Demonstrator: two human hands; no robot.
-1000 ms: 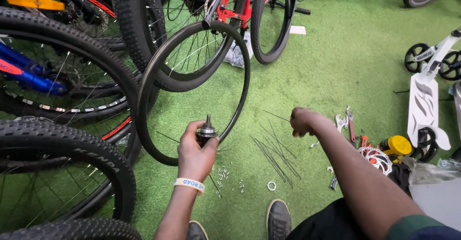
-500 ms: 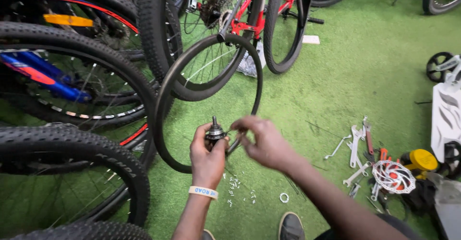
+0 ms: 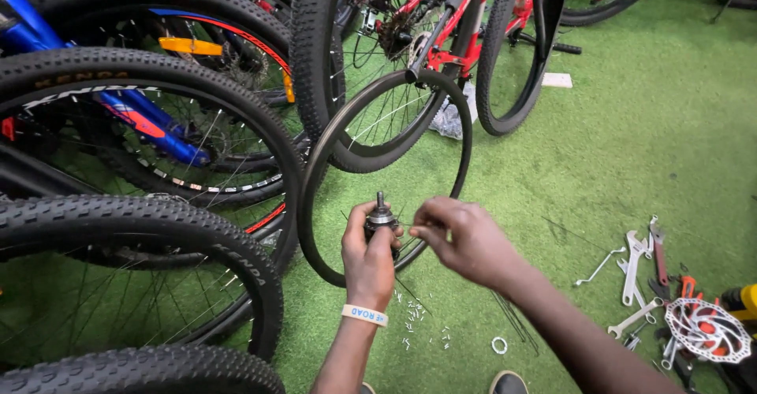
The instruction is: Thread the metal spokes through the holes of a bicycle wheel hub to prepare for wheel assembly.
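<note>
My left hand [image 3: 369,253] is closed around a small metal hub [image 3: 380,219], axle end pointing up, so the flange faces my right hand [image 3: 465,240]. I hold the hub in the air just in front of a bare black rim [image 3: 465,126] that stands upright on the green floor [image 3: 631,141], leaning against the bike tyres behind it. The hub sits about level with the rim's lower middle, where spokes could reach both.

My right grip is pinched, thumb and first fingers together beside the hub on its right; I cannot tell whether a spoke is between them, it would be too thin to see here.

Near my wrists, small silver nipples [image 3: 414,315] lie scattered on the floor, with a ring [image 3: 499,345] and thin spokes [image 3: 516,323] to their right, all within easy reach. Farther right are spanners [image 3: 633,256] and a brake disc [image 3: 707,329], set aside. Parked bikes fill the left and far side.
</note>
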